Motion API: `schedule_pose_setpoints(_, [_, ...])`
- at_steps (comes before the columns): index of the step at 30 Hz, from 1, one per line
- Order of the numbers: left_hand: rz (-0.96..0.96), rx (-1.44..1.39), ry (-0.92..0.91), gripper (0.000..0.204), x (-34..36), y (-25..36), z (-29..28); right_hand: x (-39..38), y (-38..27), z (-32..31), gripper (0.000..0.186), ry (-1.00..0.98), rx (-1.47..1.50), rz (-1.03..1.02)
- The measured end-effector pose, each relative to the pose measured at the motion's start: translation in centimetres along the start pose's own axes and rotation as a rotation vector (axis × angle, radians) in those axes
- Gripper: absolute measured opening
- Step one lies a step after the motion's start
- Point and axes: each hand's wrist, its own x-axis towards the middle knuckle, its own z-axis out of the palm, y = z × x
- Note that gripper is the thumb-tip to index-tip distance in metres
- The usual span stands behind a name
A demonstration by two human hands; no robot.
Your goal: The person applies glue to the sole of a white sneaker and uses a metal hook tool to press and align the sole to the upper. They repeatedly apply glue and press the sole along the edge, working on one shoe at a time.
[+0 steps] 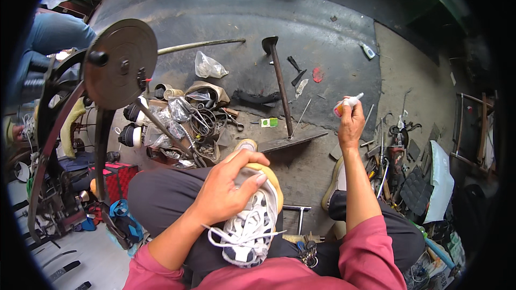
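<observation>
My left hand (234, 188) grips the heel end of a white sneaker (247, 236) with a yellowish sole and loose white laces, lying toe toward me over my lap. My right hand (350, 121) holds a small white glue bottle (350, 102) with a colored label and a pale nozzle pointing up to the right, off to the right of the shoe. Between the hands stands a metal post (282, 88) with a small plate on top and a flat steel base (301, 140).
A dark iron machine with a round disc (122, 62) rises at left, a person's jeans-clad leg (64, 35) behind it. Bags, scissors and cans (183, 115) lie beside it. Scattered tools (396, 156) are at right. A plastic bag (208, 67) lies on a black mat (226, 16).
</observation>
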Motion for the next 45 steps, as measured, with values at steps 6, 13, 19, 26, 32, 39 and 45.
schedule_pose_setpoints(6, [0.118,0.002,-0.051,0.033,-1.9,0.1,0.5,-8.5,-12.5,0.4,0.025,-0.213,0.248,-0.016])
schedule_pose_setpoints(13, [0.186,0.014,0.009,0.043,-3.6,-1.2,0.7,-19.6,-18.6,-3.8,0.034,-0.429,0.136,0.002])
schedule_pose_setpoints(19, [0.276,-0.004,0.050,0.041,-3.8,-2.7,1.0,-23.7,-19.0,-5.5,0.029,-0.448,0.209,0.037])
schedule_pose_setpoints(26, [0.261,0.068,0.073,0.042,-3.9,-3.6,1.2,-23.6,-19.2,-5.1,0.032,-0.472,0.083,-0.050])
schedule_pose_setpoints(32, [0.118,0.071,0.058,0.054,-3.9,-3.6,1.6,-23.1,-18.8,-3.8,0.030,-0.438,-0.112,-0.240])
schedule_pose_setpoints(39, [0.142,0.068,0.046,0.047,-3.4,-4.1,1.9,-23.1,-18.3,-3.4,0.031,-0.367,-0.067,-0.134])
schedule_pose_setpoints(45, [0.180,0.004,0.063,0.024,-2.7,-4.6,1.9,-23.1,-18.1,-4.4,0.028,-0.349,0.025,-0.097])
